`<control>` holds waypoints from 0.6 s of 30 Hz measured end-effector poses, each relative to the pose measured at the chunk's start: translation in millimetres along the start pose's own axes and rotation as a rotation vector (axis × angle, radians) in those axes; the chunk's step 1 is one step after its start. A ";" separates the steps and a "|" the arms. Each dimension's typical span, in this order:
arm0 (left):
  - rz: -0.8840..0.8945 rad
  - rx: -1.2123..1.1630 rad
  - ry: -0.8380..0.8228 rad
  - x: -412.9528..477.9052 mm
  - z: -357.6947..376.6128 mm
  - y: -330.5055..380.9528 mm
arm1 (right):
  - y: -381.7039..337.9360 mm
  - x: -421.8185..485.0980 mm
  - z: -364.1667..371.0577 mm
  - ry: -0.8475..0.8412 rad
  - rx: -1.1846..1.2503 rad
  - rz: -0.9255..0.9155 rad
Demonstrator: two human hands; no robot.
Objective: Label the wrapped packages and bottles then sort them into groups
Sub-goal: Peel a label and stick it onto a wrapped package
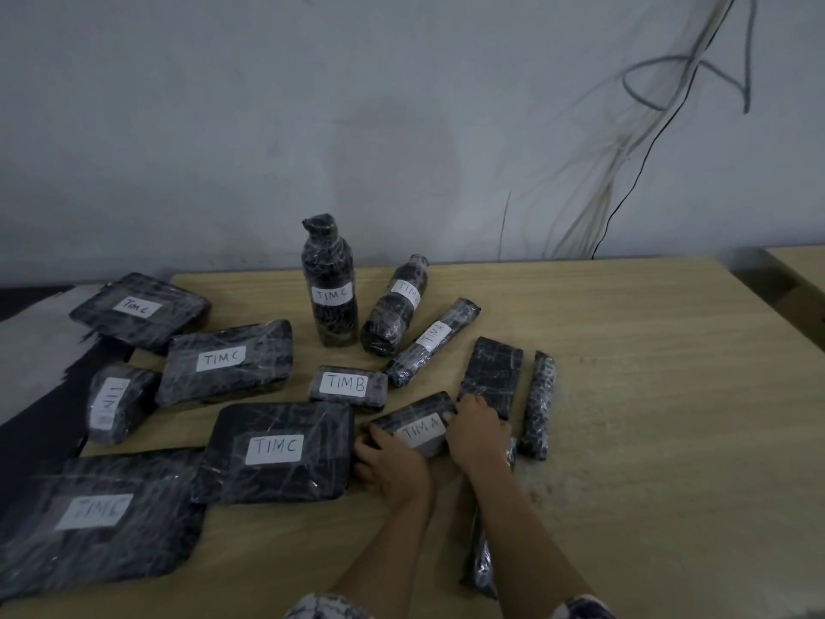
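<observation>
Wood desk (647,395) against a grey wall, black wrapped packages spread across it: both my hands are on the TIM A package (419,430) at front centre, left hand (389,463) fingers curled on its left end, right hand (477,433) fingers gripping its right end, unlabelled flat package (491,373) just beyond.

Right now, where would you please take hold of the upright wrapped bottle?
Probably grip the upright bottle round its straight body at the label, fingers coming from the left: it stands tall, and another bottle lies close on its right.
</observation>
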State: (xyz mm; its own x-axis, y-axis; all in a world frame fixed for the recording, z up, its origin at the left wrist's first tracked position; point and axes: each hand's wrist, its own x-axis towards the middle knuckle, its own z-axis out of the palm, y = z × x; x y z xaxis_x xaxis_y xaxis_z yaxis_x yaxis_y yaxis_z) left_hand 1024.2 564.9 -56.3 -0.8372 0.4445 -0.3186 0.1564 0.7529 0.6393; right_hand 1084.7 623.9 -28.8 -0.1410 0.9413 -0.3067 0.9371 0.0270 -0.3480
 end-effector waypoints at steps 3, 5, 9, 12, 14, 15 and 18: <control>-0.016 -0.070 0.025 1.5 0.6 0.2 | -1.2 -2.5 1.0 0.004 -0.007 -0.003; -0.022 -0.061 0.007 2.0 -0.3 0.8 | -4.3 -1.9 1.8 0.010 -0.022 0.008; -0.029 -0.033 -0.009 1.4 -2.6 2.1 | -6.7 2.5 4.9 0.035 -0.018 0.029; -0.027 -0.035 -0.001 0.1 -3.4 3.8 | -5.5 4.9 5.7 0.037 -0.016 0.031; -0.033 -0.037 0.015 1.4 -4.2 4.6 | -6.1 6.0 5.2 0.032 0.009 0.027; -0.033 -0.031 0.020 2.1 -4.3 4.6 | -5.2 7.3 4.4 0.021 0.032 0.024; -0.016 -0.013 0.028 3.6 -2.7 2.9 | 4.3 11.5 -1.8 -0.052 0.099 -0.003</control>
State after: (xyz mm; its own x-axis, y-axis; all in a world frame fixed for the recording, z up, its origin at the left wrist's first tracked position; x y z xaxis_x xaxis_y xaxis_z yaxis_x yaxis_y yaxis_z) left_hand 1020.2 567.4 -53.6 -0.8540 0.4186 -0.3089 0.1364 0.7533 0.6434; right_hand 1087.7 635.5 -32.2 -0.1624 0.9226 -0.3499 0.9009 -0.0061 -0.4341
